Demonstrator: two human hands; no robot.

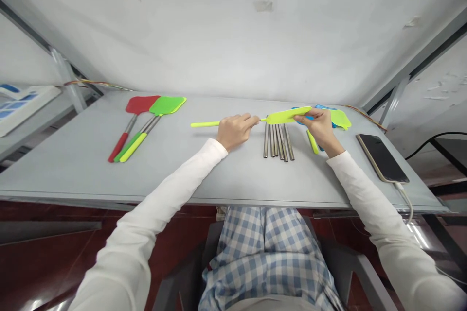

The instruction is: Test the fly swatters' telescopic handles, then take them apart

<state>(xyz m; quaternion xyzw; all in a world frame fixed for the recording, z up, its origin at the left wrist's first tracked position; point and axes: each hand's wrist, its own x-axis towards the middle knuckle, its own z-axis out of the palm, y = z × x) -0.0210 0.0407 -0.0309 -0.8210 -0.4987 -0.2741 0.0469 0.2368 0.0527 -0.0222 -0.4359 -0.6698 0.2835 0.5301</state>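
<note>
A yellow-green fly swatter (284, 116) is held sideways above the table between both hands. My left hand (236, 130) is closed round its metal rod, with the handle (205, 125) sticking out to the left. On the flat head's far edge, my right hand (318, 128) pinches with thumb and fingers. Below the swatter lie several loose metal tubes (279, 143), side by side. Blue and yellow-green swatter heads (340, 119) lie behind my right hand, partly hidden by it. A loose yellow-green handle (313, 142) is just left of that wrist.
On the left of the grey table (175, 175) lie a red swatter (122, 143) and green and yellow-green swatters (166, 105), overlapping. A phone (383, 157) with a white cable lies at the right. A white wall (226, 34) rises behind the table.
</note>
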